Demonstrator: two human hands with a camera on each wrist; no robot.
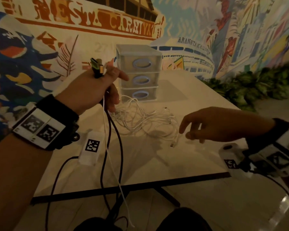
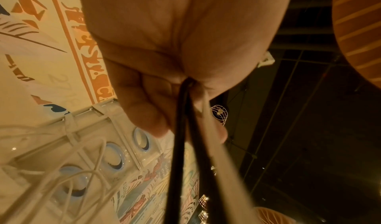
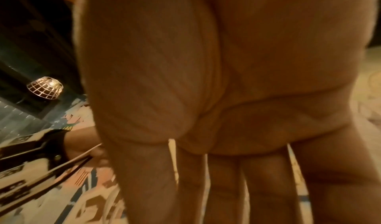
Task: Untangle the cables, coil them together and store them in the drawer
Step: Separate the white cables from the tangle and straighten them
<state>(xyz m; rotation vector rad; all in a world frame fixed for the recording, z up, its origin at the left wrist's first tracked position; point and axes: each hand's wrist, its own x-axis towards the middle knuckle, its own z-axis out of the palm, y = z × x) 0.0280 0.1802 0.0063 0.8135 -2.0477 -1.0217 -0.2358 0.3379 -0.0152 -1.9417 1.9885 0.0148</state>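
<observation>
left hand (image 1: 90, 87) grips black and white cables (image 1: 113, 147), plugs above the fist. right hand (image 1: 212, 125), fingers loose, reaches the white tangle (image 1: 145, 120) beneath it; draw one strand free slowly. drawer unit (image 1: 139, 72) beyond.

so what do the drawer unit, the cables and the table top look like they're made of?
Drawer unit: looks like frosted see-through plastic, with pale blue oval handles.
White cables: thin, smooth, probably plastic-sheathed; they lie in loose springy loops.
Dark cables: matte jacket, rubber or braid, cannot tell.
Table: smooth white top, dark edge, perhaps laminate.
</observation>
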